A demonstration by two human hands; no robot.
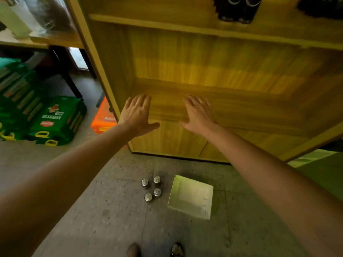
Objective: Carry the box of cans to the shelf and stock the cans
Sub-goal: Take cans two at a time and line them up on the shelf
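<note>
Yellow wood is filling most of the view: a tall shelf (213,75) is standing on the far side of a speckled grey floor (104,216), and its lower compartment is showing only bare boards. On the floor near the person's feet a pale box (192,196) is sitting open side up, and nothing is showing inside it. Just left of the box, four cans (152,189) are standing upright in a small square, close to each other and apart from the box. On the shelf board above, at the top edge, some dark packs (236,10) are sitting, too blurred to read. Both arms are reaching forward towards the lower compartment. The left hand (137,115) is hovering palm down at the compartment's left front edge, fingers straight and slightly spread, thumb out to the side, holding nothing; whether it is touching the board cannot be told. The right hand (198,115) is mirroring it further right, fingers flat and spread, thumb out, also holding nothing. Far left on the floor, green packs (46,123) are lying stacked, with an orange pack (104,117) beside the shelf's left side.
</note>
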